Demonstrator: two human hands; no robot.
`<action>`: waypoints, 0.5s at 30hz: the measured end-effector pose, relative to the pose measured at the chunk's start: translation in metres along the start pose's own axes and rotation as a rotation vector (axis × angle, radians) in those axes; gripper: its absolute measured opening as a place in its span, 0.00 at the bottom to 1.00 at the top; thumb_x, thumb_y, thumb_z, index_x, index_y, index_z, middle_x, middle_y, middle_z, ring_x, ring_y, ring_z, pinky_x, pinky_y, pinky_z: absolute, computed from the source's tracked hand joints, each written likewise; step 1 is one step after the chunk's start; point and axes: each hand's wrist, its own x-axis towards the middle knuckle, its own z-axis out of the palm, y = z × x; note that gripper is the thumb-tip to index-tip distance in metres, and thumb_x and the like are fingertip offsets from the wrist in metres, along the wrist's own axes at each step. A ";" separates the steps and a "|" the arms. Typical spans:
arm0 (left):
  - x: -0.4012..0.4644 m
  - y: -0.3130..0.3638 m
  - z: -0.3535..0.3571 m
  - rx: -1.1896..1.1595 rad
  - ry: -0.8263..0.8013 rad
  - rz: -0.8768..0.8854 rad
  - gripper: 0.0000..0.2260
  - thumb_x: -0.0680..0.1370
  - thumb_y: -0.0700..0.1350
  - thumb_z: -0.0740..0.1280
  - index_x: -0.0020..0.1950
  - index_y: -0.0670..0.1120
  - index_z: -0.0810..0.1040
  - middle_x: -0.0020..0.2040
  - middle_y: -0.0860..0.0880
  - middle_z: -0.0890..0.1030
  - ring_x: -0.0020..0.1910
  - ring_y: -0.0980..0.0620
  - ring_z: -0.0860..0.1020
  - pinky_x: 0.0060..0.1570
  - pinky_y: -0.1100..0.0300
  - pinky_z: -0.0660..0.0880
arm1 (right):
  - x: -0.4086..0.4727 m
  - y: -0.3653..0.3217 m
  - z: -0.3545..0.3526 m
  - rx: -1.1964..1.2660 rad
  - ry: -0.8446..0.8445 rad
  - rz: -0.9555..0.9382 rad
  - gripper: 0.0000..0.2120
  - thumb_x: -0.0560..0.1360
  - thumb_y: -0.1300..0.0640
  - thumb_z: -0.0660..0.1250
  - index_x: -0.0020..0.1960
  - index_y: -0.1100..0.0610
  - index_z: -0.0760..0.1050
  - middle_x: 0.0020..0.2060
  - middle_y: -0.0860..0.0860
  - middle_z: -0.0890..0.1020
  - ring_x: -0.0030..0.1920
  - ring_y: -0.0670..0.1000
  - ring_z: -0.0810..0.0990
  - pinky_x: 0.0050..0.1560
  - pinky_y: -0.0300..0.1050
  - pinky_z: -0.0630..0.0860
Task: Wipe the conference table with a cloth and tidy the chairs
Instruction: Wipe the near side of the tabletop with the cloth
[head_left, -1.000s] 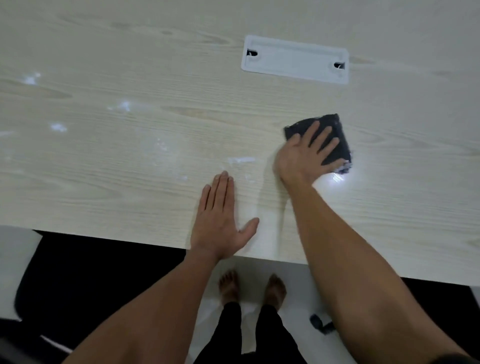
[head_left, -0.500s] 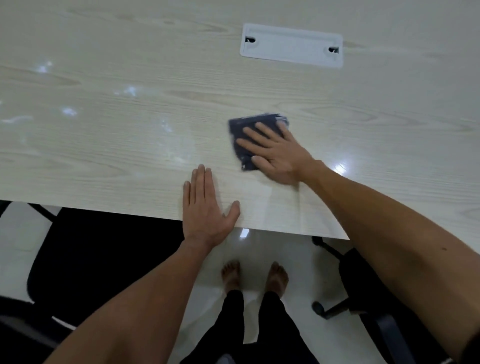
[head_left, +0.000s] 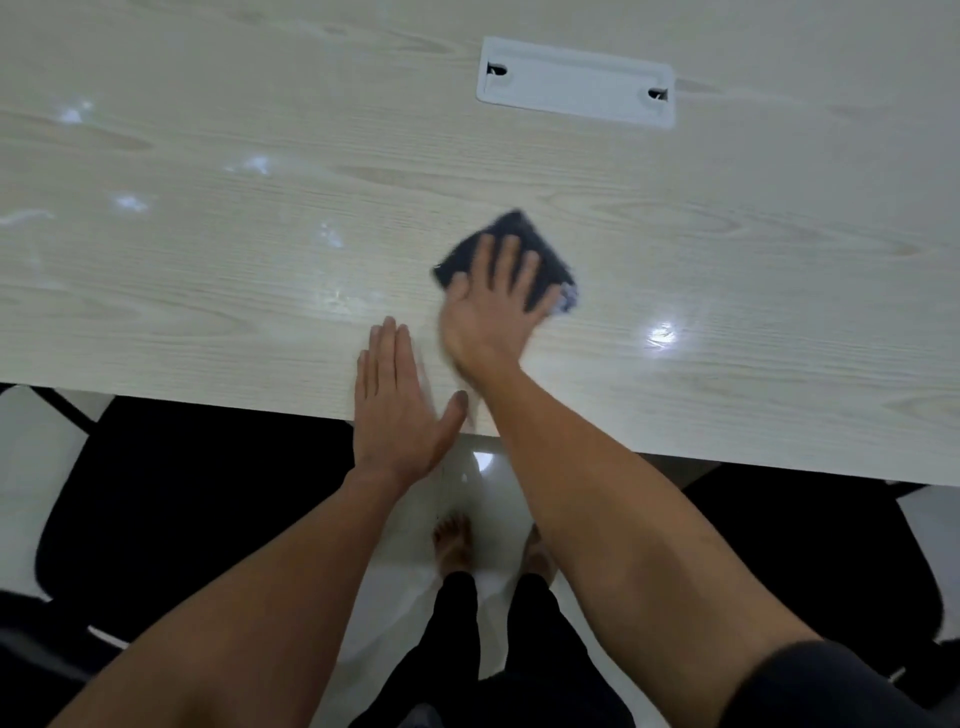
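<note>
Right hand (head_left: 488, 306) (blurred) seemingly presses flat, fingers spread, on dark cloth (head_left: 540, 260); left hand (head_left: 395, 405) lies flat, open.

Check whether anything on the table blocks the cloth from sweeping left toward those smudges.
Nothing visible blocks it. The right hand presses the dark cloth flat; the tabletop to its left is bare. The left hand rests nearer the edge, below that path; the cable cover lies farther away.
</note>
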 end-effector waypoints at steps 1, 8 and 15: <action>-0.003 -0.003 0.000 0.023 0.004 -0.016 0.46 0.77 0.65 0.59 0.83 0.35 0.52 0.85 0.38 0.51 0.85 0.42 0.49 0.83 0.45 0.48 | -0.003 -0.005 0.004 -0.049 -0.046 -0.180 0.30 0.85 0.42 0.42 0.86 0.46 0.43 0.85 0.48 0.44 0.85 0.56 0.39 0.77 0.69 0.28; -0.015 0.006 0.000 0.036 0.017 -0.078 0.47 0.76 0.67 0.59 0.83 0.34 0.53 0.84 0.37 0.53 0.84 0.41 0.51 0.82 0.42 0.49 | 0.022 0.085 -0.032 -0.355 -0.262 -0.997 0.26 0.86 0.40 0.42 0.84 0.38 0.48 0.84 0.42 0.52 0.85 0.50 0.44 0.81 0.60 0.31; -0.012 0.024 0.005 0.017 -0.047 -0.092 0.47 0.77 0.67 0.59 0.84 0.36 0.52 0.85 0.39 0.50 0.85 0.44 0.46 0.83 0.43 0.45 | 0.017 0.181 -0.071 -0.169 0.009 -0.100 0.28 0.85 0.39 0.43 0.85 0.39 0.46 0.85 0.45 0.47 0.85 0.51 0.41 0.79 0.67 0.33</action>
